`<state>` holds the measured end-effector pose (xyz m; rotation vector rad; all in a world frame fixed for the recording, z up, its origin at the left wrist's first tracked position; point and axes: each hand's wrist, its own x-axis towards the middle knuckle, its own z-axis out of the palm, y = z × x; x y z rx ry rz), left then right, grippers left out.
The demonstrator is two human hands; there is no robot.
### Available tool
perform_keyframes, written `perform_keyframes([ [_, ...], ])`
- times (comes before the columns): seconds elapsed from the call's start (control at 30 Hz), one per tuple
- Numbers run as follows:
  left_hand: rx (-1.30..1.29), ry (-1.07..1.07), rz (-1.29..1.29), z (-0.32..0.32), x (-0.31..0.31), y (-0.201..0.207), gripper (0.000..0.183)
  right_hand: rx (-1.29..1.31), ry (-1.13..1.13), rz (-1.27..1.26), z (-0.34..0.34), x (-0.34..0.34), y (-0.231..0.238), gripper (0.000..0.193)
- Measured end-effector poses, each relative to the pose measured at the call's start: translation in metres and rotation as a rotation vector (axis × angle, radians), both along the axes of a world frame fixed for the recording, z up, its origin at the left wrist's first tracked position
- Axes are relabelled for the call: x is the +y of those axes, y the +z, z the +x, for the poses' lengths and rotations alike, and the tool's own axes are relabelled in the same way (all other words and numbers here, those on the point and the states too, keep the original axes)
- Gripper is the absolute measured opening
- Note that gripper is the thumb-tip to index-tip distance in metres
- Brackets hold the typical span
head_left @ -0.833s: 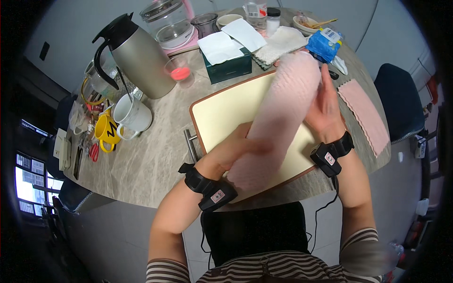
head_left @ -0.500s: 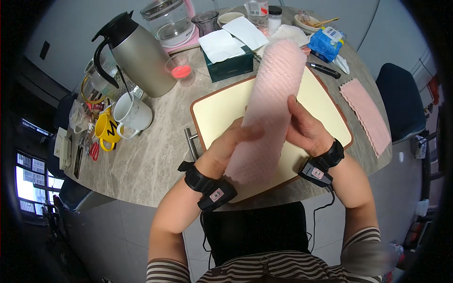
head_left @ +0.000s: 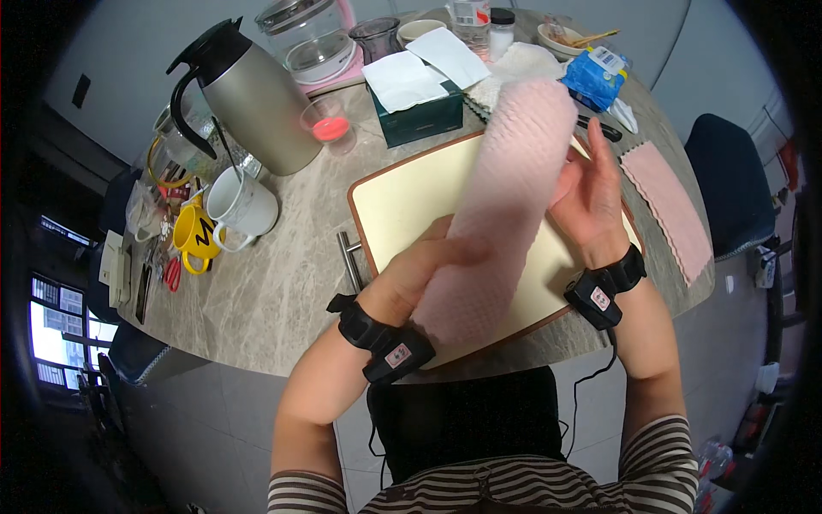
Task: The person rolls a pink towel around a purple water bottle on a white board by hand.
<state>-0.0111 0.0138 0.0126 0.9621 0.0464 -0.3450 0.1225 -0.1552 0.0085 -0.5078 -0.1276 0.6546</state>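
A pink textured cloth (head_left: 518,163), folded into a long strip, is held up at a slant over a cream board with a brown rim (head_left: 398,193). My left hand (head_left: 419,270) grips its lower part, thumb on top and fingers hidden underneath. At the cloth's right edge is my right hand (head_left: 595,206), palm turned up and thumb stretched out. Some of its fingers pass behind the cloth, and whether they touch it I cannot tell. Another folded pink cloth with a scalloped edge (head_left: 668,210) lies on the table to the right.
Beyond the board stand a green tissue box (head_left: 419,120), a plastic cup with pink contents (head_left: 330,133) and a steel jug (head_left: 257,103). A white mug (head_left: 244,206) and yellow mug (head_left: 195,236) are left. A dark-handled knife (head_left: 604,128) and blue packet (head_left: 595,79) lie far right.
My right hand has loosened from the cloth's edge and moved right, its thumb now stretched out. The cloth has shifted slightly right, still in my left hand.
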Motion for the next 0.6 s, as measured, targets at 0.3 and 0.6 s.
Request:
perform_keyframes([
  [0.3,0.054,0.052,-0.123,0.003,0.001,-0.003,0.061,-0.243,0.257,-0.172,-0.024,0.011,-0.009,0.052],
  [0.6,0.069,0.009,-0.151,0.006,0.003,-0.006,0.06,-0.158,0.188,-0.179,-0.024,0.013,-0.012,0.058],
])
